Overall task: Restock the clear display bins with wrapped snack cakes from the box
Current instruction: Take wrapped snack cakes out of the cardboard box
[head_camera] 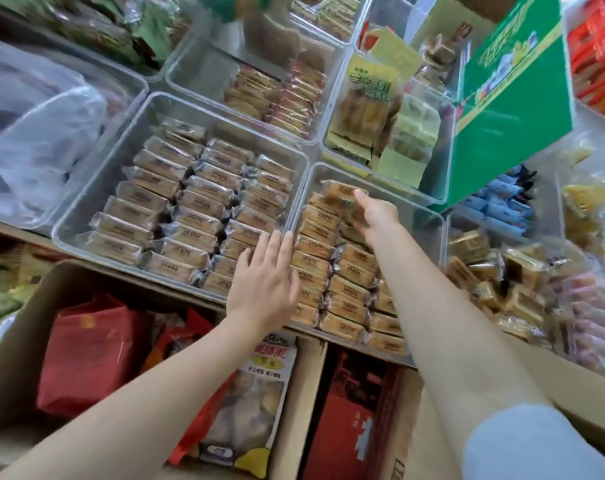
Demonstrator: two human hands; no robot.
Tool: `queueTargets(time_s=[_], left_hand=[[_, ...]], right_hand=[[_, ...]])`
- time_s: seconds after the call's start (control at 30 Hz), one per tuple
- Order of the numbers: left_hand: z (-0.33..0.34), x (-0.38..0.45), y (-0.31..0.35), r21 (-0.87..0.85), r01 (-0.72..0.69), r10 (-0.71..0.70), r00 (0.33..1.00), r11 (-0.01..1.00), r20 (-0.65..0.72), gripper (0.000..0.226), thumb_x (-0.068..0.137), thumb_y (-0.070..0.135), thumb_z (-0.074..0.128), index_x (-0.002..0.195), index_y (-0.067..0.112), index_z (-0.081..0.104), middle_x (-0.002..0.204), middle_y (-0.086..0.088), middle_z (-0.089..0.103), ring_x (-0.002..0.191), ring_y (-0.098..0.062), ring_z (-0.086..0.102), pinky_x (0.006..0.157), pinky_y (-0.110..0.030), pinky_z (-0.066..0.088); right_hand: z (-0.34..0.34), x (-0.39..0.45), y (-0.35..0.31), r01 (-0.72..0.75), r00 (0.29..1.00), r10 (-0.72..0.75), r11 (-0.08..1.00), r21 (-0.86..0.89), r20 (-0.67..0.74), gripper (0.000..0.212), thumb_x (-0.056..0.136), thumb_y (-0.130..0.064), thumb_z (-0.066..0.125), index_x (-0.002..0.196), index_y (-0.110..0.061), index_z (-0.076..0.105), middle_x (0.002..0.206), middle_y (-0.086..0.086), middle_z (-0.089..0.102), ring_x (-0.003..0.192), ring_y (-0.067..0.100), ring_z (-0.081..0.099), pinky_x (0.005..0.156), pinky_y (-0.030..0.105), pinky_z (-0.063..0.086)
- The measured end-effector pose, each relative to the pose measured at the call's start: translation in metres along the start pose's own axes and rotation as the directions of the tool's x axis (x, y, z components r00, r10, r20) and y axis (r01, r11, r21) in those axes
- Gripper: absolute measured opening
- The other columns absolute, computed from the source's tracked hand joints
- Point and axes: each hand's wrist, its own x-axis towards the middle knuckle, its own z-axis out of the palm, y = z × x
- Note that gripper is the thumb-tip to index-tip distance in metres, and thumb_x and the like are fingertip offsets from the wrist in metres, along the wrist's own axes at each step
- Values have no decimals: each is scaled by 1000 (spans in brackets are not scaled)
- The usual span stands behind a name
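My right hand reaches deep into the narrow clear bin, and its fingers pinch a wrapped snack cake at the far end of that bin, above the rows of cakes already lying there. My left hand is flat, fingers straight and together, resting over the wall where the narrow bin meets the wide bin to its left; the fingertips lie on the wide bin's nearest cakes. The wide bin holds three neat columns of the same brown cakes. Nearer to me than the narrow bin, below its front edge, sits an open cardboard box with red packets and a clear bag of snacks inside. Beyond the narrow bin, to its right, a green carton leans over other bins.
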Motion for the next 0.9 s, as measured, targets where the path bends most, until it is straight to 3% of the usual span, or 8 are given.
queueTargets(time_s=[0.17,0.27,0.5,0.6,0.7,0.77,0.83,0.9], left_hand=[[4,0,-1,11,-3,3,1000,1000,-7,68,102,44,17,161,11,11,167,-10,18,155,-25,14,121,-49,25],[5,1,-2,17,-4,4,1000,1000,-2,68,102,44,16,161,12,8,167,-10,16,155,-25,12,121,-50,25],[2,0,0,27,-1,0,999,1000,33,68,103,45,15,161,14,-3,169,-8,4,156,-23,0,125,-48,15],[-5,-2,2,19,11,-12,999,1000,49,68,104,44,18,161,15,-5,170,-7,1,156,-22,-3,125,-47,12],[-9,-3,3,0,0,0,998,1000,60,67,104,43,19,161,16,-5,170,-5,0,156,-21,-2,126,-46,11],[-9,-5,3,-7,-12,13,999,1000,41,66,105,43,18,162,17,-2,170,-4,4,156,-19,1,126,-44,12],[-9,-7,2,8,-7,7,1000,1000,19,64,105,42,18,162,17,3,170,-4,7,156,-19,3,126,-44,12],[-7,-16,12,-2,20,-20,1000,1000,-19,63,106,41,22,162,15,8,170,-6,6,156,-20,1,126,-44,6]], right_hand=[[27,12,5,14,999,-20,991,-135,-42,38,94,-38,68,120,-14,55,114,4,58,101,24,54,91,37,46],[31,13,6,51,996,-65,978,-200,-67,32,95,-38,64,112,-16,50,110,4,57,95,23,55,82,35,44],[36,17,15,105,986,-146,917,-385,-78,42,92,-48,65,116,-18,49,111,3,56,103,25,56,91,41,48],[31,2,10,169,973,-226,816,-552,-37,51,94,-49,61,129,-13,52,125,7,57,103,25,55,90,39,46],[12,-33,8,228,959,-284,799,-556,-16,60,95,-44,59,143,-12,40,147,13,41,115,28,52,94,41,44],[-17,-71,6,361,926,-369,797,-484,81,44,98,-40,54,135,-16,46,138,9,51,104,18,57,87,36,49],[-61,-122,4,509,860,-445,768,-389,248,23,102,-36,49,113,-19,60,111,7,67,88,14,66,77,33,53],[-120,-176,10,606,789,-499,730,-316,358,27,104,-31,48,96,-14,68,90,8,72,76,16,68,67,28,53]])
